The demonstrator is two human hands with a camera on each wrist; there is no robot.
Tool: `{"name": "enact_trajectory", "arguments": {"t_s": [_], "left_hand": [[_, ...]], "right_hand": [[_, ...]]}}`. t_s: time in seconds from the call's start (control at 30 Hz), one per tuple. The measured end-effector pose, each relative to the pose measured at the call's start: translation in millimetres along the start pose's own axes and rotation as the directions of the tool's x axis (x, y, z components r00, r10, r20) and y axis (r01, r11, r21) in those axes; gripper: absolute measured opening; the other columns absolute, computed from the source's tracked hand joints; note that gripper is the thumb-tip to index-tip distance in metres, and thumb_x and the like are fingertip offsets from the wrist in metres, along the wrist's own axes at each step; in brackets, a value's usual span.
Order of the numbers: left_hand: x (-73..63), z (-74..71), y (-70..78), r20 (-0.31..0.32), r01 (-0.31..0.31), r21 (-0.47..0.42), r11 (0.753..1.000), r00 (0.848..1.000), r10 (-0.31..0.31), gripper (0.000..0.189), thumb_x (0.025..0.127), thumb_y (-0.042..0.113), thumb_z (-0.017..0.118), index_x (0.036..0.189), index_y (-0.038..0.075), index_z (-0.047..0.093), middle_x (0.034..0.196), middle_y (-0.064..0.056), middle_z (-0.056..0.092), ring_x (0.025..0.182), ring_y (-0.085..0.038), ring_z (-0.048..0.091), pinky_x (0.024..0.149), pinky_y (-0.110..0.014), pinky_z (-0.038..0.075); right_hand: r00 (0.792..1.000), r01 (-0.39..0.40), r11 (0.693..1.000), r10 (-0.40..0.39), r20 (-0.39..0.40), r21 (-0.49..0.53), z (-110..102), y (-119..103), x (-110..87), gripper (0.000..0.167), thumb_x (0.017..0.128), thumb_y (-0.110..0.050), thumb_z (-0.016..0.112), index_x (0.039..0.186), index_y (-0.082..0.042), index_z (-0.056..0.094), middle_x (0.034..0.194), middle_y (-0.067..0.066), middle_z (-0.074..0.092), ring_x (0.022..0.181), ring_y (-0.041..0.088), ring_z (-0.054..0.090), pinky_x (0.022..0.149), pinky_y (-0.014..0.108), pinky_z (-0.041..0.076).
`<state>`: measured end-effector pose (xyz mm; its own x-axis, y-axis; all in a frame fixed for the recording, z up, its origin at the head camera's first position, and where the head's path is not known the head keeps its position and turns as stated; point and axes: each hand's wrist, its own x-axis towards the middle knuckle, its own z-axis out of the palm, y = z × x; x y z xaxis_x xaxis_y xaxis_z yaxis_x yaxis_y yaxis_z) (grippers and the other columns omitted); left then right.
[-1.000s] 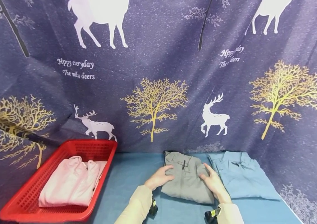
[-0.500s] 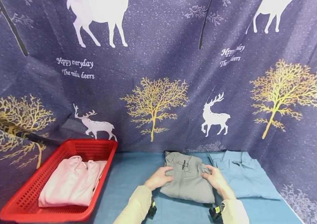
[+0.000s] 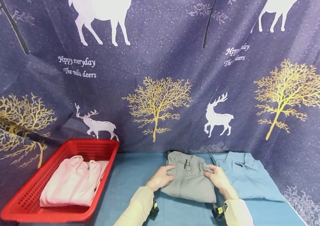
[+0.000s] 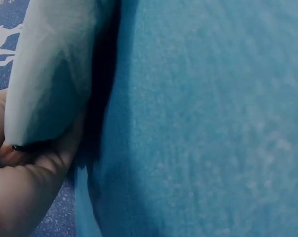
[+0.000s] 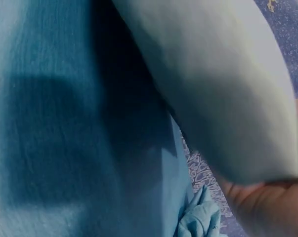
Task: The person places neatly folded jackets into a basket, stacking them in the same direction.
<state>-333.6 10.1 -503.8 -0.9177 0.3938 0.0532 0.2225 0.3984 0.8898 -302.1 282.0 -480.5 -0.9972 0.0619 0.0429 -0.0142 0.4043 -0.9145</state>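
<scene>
Up on the dark curtain point(image 3: 162, 56), the white lettering point(image 3: 76, 61) on the left side reads clearly, "Hppy everyday" with "The milu deers" below it; over to the right the same words point(image 3: 237, 50) repeat, but a crease swallows part, leaving "Hppy", "day", "The" and "deers". A small dark piece point(image 3: 186, 164) sits near the neck of the folded grey shirt point(image 3: 186, 186), too small for any writing to be read. And here's the change: a second ago the right hand point(image 3: 217, 178) has its fingers spread along the shirt's right edge, and now its thumb and fingers are clamped on that edge. The left hand point(image 3: 161, 178) keeps its place on the opposite edge, thumb on top, also clamped on the cloth. The wrist views show the shirt's underside with dark shadow between it and the blue tablecloth point(image 3: 131, 182). So the grey shirt is between both hands, near the foot of the curtain, just beside the folded blue shirt point(image 3: 251, 179) on the right. Over on the left, the pink shirt point(image 3: 71, 185) lies in the red basket point(image 3: 50, 218), both where they were a second ago.
</scene>
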Motion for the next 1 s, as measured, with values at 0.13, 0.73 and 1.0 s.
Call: {"name": "enact_trajectory", "arguments": {"t_s": [0.13,0.73,1.0], "left_hand": [[-1.6,-0.9,2.8,-0.006,0.002,-0.005,1.000,1.000,-0.002,0.051,0.088,0.007,0.067,0.138,0.010,0.057,0.138,-0.009,0.054,0.099,-0.020,0.052,0.089,-0.041,0.043],[-15.6,-29.2,28.1,0.020,-0.050,0.195,0.980,0.999,0.047,0.048,0.093,0.014,0.065,0.140,0.014,0.055,0.137,-0.006,0.057,0.067,-0.011,0.053,0.073,-0.033,0.046],[-32.3,-57.2,48.5,0.012,-0.068,0.322,0.944,0.998,0.067,0.047,0.093,0.013,0.066,0.139,0.010,0.056,0.139,-0.010,0.055,0.127,-0.029,0.051,0.099,-0.044,0.045]], "right_hand": [[1.000,0.014,1.000,-0.014,-0.004,-0.014,-1,-4,0.4,0.038,0.089,0.003,0.061,0.126,0.011,0.058,0.093,0.016,0.072,0.076,0.020,0.068,0.069,0.031,0.054],[0.995,0.087,0.996,-0.087,0.045,0.003,-1,-39,-3.9,0.041,0.092,-0.001,0.061,0.130,0.011,0.055,0.100,0.019,0.070,0.076,0.021,0.068,0.068,0.032,0.055],[0.981,0.187,0.982,-0.187,0.049,0.004,12,-68,-10.9,0.039,0.090,-0.001,0.064,0.127,0.009,0.058,0.096,0.018,0.071,0.075,0.019,0.068,0.066,0.029,0.054]]}}
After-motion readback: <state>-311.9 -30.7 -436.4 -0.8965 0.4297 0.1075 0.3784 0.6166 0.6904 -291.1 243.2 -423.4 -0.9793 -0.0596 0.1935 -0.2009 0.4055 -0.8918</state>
